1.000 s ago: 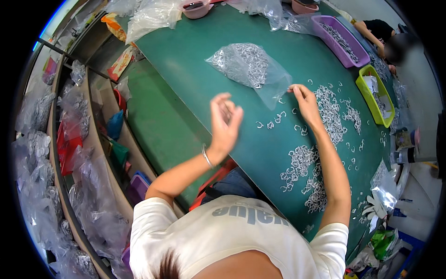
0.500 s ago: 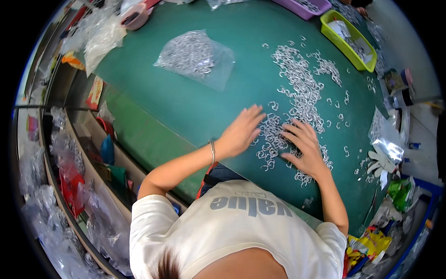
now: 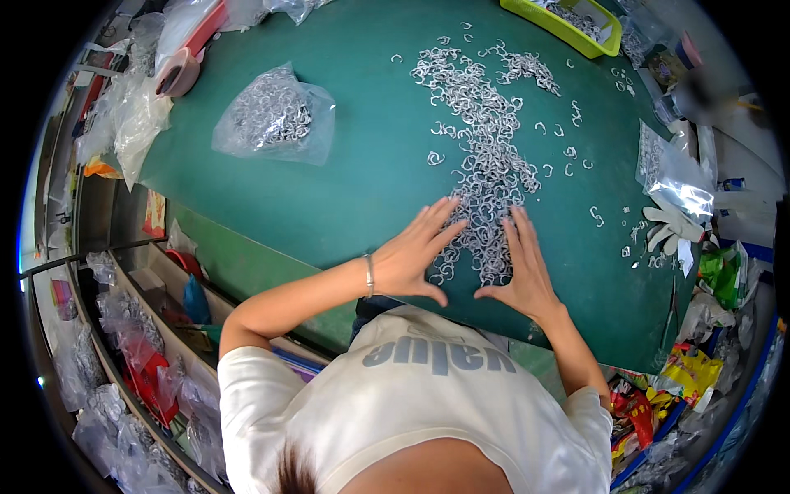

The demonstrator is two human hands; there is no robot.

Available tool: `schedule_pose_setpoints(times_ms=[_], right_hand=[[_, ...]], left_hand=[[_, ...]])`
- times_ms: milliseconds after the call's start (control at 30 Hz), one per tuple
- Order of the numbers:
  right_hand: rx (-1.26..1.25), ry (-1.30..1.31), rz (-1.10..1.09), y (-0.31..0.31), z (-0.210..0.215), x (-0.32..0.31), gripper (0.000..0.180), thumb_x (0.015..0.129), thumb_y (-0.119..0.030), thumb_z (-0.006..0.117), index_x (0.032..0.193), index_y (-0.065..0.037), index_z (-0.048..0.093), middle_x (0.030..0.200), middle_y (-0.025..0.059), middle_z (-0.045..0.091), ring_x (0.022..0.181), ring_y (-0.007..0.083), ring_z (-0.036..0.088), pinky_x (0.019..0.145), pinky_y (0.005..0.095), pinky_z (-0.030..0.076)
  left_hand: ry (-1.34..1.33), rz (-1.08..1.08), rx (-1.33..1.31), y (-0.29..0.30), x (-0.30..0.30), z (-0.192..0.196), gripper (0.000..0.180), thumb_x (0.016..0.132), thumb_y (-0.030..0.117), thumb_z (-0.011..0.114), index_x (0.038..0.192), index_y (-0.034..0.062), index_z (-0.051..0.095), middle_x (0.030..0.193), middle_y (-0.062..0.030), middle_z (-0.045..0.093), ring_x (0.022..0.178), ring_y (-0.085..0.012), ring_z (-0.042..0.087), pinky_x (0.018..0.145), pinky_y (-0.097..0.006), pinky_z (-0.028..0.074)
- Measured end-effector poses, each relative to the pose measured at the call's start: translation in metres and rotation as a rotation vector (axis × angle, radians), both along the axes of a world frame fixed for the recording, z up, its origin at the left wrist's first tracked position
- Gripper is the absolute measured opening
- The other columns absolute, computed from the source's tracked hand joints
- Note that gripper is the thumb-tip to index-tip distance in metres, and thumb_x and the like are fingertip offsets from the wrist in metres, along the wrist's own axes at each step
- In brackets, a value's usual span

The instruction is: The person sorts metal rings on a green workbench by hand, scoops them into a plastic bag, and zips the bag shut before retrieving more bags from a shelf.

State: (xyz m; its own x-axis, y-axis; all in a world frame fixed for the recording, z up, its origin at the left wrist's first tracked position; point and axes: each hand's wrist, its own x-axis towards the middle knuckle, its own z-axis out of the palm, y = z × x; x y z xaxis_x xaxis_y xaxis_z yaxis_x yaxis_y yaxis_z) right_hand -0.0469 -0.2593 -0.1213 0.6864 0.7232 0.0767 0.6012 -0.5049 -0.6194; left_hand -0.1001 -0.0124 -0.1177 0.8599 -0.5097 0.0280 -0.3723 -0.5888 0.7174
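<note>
Silvery C-shaped metal rings (image 3: pixel 490 169) lie in a long heap on a green counter (image 3: pixel 362 198), running from the upper middle of the frame down to the centre. The left hand (image 3: pixel 411 253) is at the left edge of the heap's lower end, palm down, its fingers spread and the thumb pointing away from the rings. The right hand (image 3: pixel 527 276) is at the opposite edge, its fingers near one another and pointing toward the top of the frame, the thumb held well apart and reaching toward the lowest rings. The heap's narrow end sits between the two hands; neither is closed around a ring, and whether the fingertips press on the rings or only on the counter cannot be told.

A smaller cluster (image 3: pixel 531 72) branches off at the upper right of the heap, and single rings are scattered farther right. A clear plastic bag (image 3: pixel 271 115) filled with similar rings rests in the upper left part of the counter, well apart from the hands. A yellow-green basket (image 3: pixel 535 20) with metal pieces stands at the top right, and a pink bowl (image 3: pixel 183 76) at the upper left. A white glove (image 3: pixel 671 226) lies at the right edge, just below a shiny clear packet (image 3: pixel 679 177).
</note>
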Motion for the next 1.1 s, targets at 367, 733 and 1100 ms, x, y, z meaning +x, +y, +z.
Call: schedule_pose_setpoints(times_ms=[367,733,1100], right_hand=[[0.101,-0.042,0.074,0.022,-0.006,0.013,0.087,0.056,-0.027,0.081,0.129,-0.003,0.039,0.139,0.0229,0.026,0.129,0.0423,0.024,0.104,0.0483,0.026],[0.585,0.153,-0.466,0.052,-0.021,0.004,0.033,0.084,-0.01,0.054,0.114,0.005,0.05,0.122,0.0189,0.049,0.112,0.0308,0.049,0.095,0.0355,0.038],[1.057,0.585,-0.696,0.086,-0.008,0.002,0.028,0.095,-0.013,0.041,0.103,0.006,0.059,0.108,0.0103,0.059,0.103,0.0166,0.053,0.09,0.0281,0.04]], left_hand=[[-0.147,-0.002,0.05,-0.014,0.025,-0.009,0.097,0.061,0.037,0.078,0.138,0.0084,0.027,0.144,-0.024,0.014,0.131,-0.0424,0.019,0.106,-0.051,0.021],[-0.163,0.567,-0.464,-0.073,0.016,-0.022,0.06,0.072,-0.003,0.062,0.128,0.0002,0.04,0.136,-0.0206,0.033,0.126,-0.036,0.034,0.103,-0.038,0.03],[-0.154,1.029,-0.877,-0.112,0.029,-0.019,0.042,0.076,0.003,0.063,0.116,-0.0031,0.051,0.126,-0.0161,0.047,0.117,-0.0265,0.045,0.099,-0.035,0.034]])
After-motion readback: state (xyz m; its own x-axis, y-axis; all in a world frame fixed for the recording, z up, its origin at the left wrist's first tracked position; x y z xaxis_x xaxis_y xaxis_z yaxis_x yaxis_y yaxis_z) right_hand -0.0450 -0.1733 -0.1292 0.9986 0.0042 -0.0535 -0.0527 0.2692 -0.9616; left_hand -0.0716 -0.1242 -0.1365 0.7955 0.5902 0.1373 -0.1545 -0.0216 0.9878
